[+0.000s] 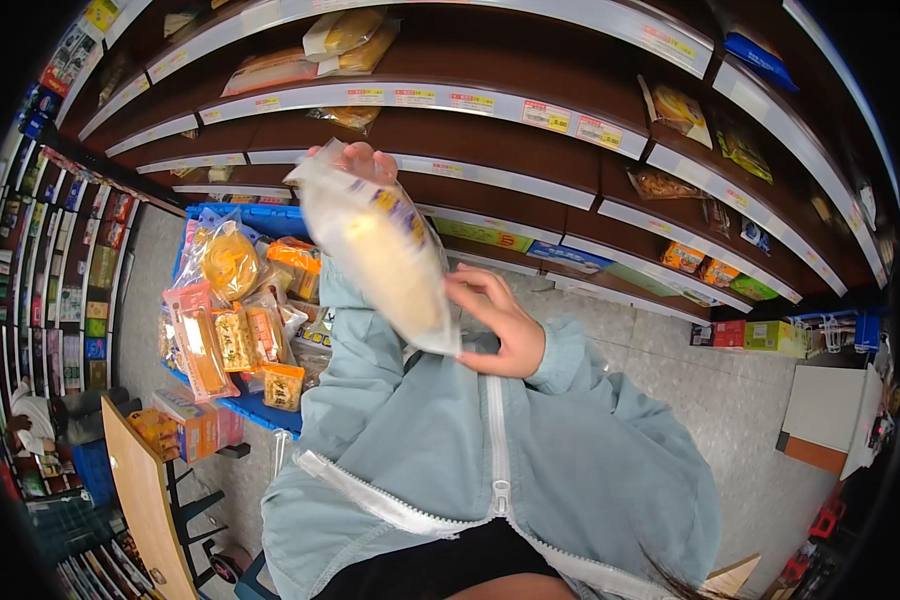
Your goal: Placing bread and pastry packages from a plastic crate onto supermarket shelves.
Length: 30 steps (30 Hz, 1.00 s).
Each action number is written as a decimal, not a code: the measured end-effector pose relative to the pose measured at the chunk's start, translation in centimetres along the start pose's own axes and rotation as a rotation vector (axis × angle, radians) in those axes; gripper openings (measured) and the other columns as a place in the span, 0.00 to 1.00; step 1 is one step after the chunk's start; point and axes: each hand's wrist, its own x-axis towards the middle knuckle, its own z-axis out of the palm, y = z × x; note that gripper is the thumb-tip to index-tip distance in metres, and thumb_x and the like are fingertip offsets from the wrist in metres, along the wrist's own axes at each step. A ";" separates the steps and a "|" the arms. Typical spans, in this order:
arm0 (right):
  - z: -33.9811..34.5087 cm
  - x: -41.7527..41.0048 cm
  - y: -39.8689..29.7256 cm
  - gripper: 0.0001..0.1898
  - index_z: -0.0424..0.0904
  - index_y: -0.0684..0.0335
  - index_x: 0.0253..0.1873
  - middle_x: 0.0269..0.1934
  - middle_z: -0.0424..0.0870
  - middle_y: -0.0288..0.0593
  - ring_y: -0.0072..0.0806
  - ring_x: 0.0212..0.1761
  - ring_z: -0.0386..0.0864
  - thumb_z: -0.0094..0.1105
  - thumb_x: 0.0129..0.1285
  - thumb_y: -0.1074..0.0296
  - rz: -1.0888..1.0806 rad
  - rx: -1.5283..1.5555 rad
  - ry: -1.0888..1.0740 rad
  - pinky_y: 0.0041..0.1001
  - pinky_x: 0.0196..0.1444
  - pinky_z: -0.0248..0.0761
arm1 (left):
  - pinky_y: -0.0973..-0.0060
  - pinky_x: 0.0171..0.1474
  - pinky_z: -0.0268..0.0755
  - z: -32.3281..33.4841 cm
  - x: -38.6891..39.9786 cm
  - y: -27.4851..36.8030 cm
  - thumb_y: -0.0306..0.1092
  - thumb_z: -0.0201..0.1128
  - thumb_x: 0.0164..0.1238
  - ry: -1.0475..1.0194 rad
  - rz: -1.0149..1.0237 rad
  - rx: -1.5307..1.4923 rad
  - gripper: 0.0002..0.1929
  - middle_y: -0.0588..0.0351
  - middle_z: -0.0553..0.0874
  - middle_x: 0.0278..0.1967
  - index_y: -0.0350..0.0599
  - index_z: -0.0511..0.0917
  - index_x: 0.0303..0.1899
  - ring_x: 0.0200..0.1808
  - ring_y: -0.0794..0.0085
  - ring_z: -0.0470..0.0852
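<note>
A clear plastic bag of pale bread [390, 247], with purple and yellow printing, is tilted in front of my chest. My left hand [367, 161] grips its upper end from behind; only the fingers show over the edge. At the bag's lower right edge is my right hand [502, 322], its fingers and thumb spread along the edge and holding it. Beside my left arm stands a blue plastic crate [262, 411] heaped with packaged baked goods. Among them are a round bread in clear wrap [230, 262], a long pink-edged pack [201, 341] and a small orange-edged pack [283, 386].
Brown store shelves [495, 142] with price-tag strips curve across the front, holding scattered bread packs [352, 37]. A wooden board [146, 495] and a pink carton [202, 427] stand at left. A person [41, 420] is at the far left. A white-topped counter [821, 401] stands at right.
</note>
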 end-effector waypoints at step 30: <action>-0.5 0.0 0.6 0.16 0.69 0.63 0.45 0.43 0.64 0.42 0.24 0.36 0.67 0.45 0.49 0.78 0.188 0.334 -0.008 0.20 0.38 0.62 | 0.78 0.44 0.65 -2.6 1.3 -2.4 0.27 0.60 0.46 0.025 -0.056 -0.883 0.07 0.56 0.71 0.29 0.44 0.76 0.31 0.36 0.73 0.71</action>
